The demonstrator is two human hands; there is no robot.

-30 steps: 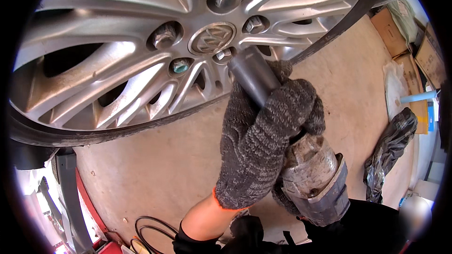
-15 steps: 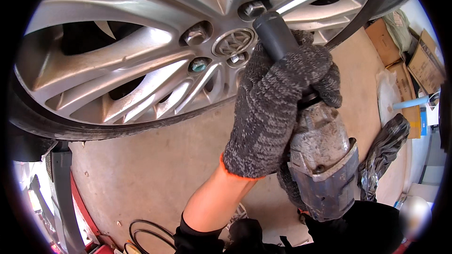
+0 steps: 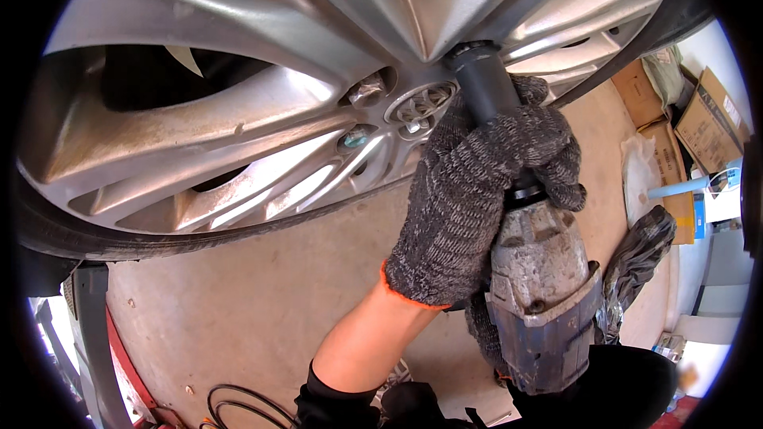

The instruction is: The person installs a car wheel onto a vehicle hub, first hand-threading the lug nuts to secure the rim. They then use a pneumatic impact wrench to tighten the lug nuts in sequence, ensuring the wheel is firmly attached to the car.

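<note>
Left to right: the silver alloy wheel (image 3: pixel 238 131) fills the upper left, with a teal-marked wheel bolt (image 3: pixel 354 139) low and left of the round centre cap (image 3: pixel 424 103). To the right of the cap, a black socket (image 3: pixel 486 93), fitted to the worn grey impact wrench (image 3: pixel 540 262), points up and slightly left toward the wheel; the shared long axis of socket and tool runs from the lower right to the upper recess of the hub, with the wrench body above the floor (image 3: pixel 262 310). The grip of the gloved left hand (image 3: pixel 473 190) is closed around the rear part of the socket, fingers curled over its far side. The gloved right hand (image 3: pixel 483 326) lies behind the wrench body, mostly hidden; how far its grip is closed cannot be told. Farther right lies a crumpled black plastic bag (image 3: pixel 636 262), near cardboard boxes (image 3: pixel 710 123). Compared with half a second earlier, when the socket's end lay just below the exposed upper bolt, that end now covers the bolt at its recess.
</note>
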